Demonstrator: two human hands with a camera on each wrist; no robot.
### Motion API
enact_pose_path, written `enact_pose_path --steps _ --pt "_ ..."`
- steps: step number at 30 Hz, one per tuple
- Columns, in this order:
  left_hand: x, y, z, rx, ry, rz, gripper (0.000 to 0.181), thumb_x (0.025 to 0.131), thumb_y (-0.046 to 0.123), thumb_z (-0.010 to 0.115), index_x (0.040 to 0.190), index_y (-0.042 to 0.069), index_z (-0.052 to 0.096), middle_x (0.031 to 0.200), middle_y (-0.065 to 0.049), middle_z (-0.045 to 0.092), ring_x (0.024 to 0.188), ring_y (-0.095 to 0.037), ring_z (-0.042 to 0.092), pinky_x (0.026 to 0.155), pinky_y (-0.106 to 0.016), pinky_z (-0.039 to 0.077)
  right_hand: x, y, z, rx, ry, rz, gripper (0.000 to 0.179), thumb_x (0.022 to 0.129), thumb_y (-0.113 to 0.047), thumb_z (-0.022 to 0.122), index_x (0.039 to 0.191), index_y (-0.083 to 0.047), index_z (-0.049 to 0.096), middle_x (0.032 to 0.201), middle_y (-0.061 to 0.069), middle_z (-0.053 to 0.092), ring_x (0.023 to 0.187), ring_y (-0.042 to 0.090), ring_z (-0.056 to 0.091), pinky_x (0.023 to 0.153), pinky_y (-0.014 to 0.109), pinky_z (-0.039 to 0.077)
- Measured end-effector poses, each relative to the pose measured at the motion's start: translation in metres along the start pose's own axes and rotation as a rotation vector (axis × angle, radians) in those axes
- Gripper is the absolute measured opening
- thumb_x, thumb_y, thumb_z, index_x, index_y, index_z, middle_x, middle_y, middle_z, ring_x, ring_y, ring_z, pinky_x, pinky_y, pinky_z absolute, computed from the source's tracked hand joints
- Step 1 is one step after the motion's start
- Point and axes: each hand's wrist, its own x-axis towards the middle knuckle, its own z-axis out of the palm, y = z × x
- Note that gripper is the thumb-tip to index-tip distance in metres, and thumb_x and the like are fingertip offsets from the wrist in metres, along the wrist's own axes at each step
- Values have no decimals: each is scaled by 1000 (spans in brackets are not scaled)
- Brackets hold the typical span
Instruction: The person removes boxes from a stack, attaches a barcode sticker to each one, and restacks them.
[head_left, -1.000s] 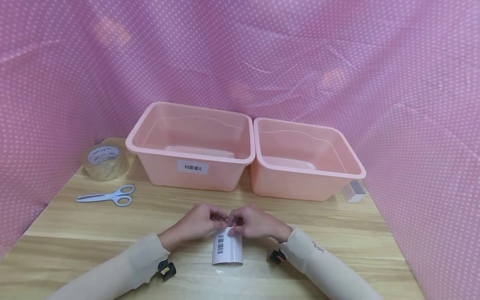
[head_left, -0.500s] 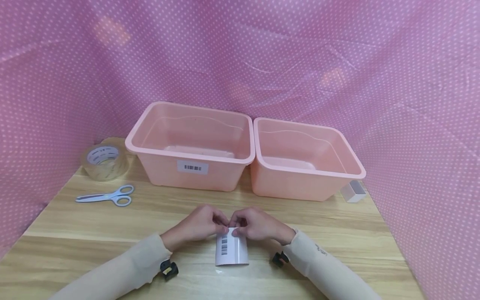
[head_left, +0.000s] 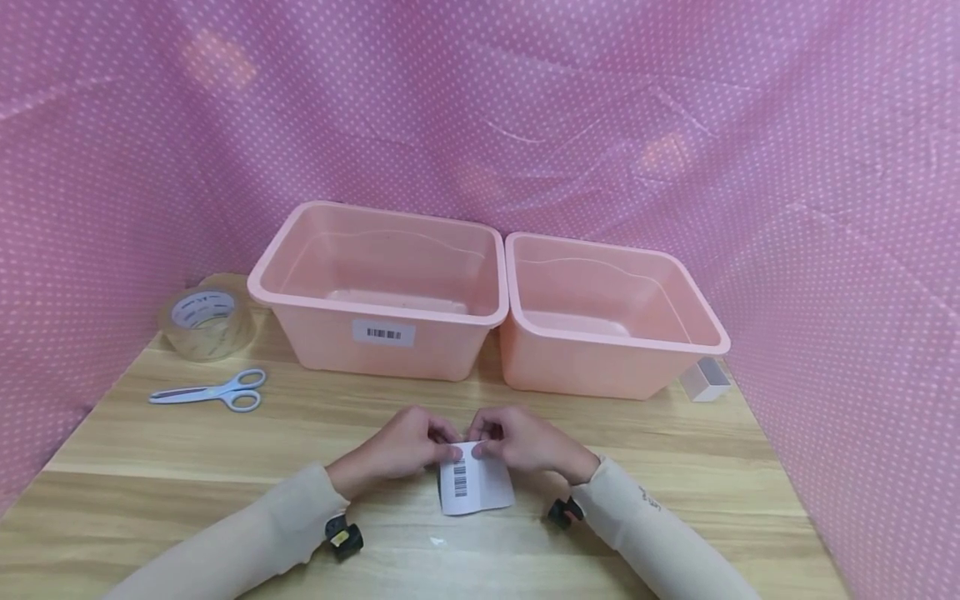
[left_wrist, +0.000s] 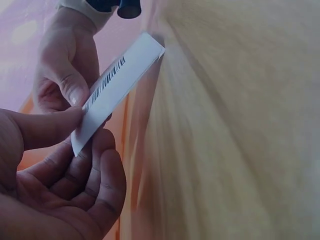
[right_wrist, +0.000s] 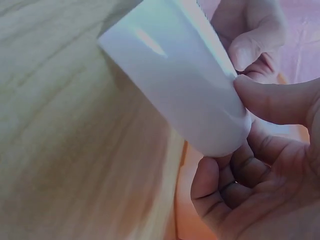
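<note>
A white barcode label [head_left: 486, 483] is held over the front of the table, directly ahead of me. My left hand [head_left: 405, 443] pinches its far edge on the left between thumb and fingers, close to the printed barcode. On the right side of the same edge, my right hand [head_left: 528, 443] pinches with thumb and fingers. Seen in the right wrist view, the label [right_wrist: 170, 75] is glossy and curved at the held end. The left wrist view shows the label [left_wrist: 115, 90] nearly edge-on, its barcode facing up.
Two pink bins [head_left: 382, 312] [head_left: 615, 342] stand side by side at the back; the left one bears a barcode label [head_left: 384, 333]. Left of them lie a tape roll [head_left: 206, 325] and light-blue scissors [head_left: 213, 391]. A small white box [head_left: 705, 380] sits by the right bin.
Both hands have shifted slightly right with the label. Its near end has risen and spread wider to the right, and it looks flatter and creased rather than smoothly curved.
</note>
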Motion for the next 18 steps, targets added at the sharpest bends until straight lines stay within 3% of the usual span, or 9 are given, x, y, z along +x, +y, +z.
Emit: enact_pose_path --steps 6,18 --pt "2 3 0 -19 16 21 10 89 15 74 97 10 78 92 -1 76 82 -13 64 73 -28 53 0 0 -5 22 27 -26 7 92 -8 70 92 -15 70 82 -4 64 77 10 58 65 21 51" --pt "6 7 7 -17 140 7 11 91 16 73 100 13 78 104 -2 78 96 -13 68 88 -34 55 -2 2 -14 21 170 -91 10 91 -8 72 93 -17 71 86 -2 69 81 10 61 72 21 54"
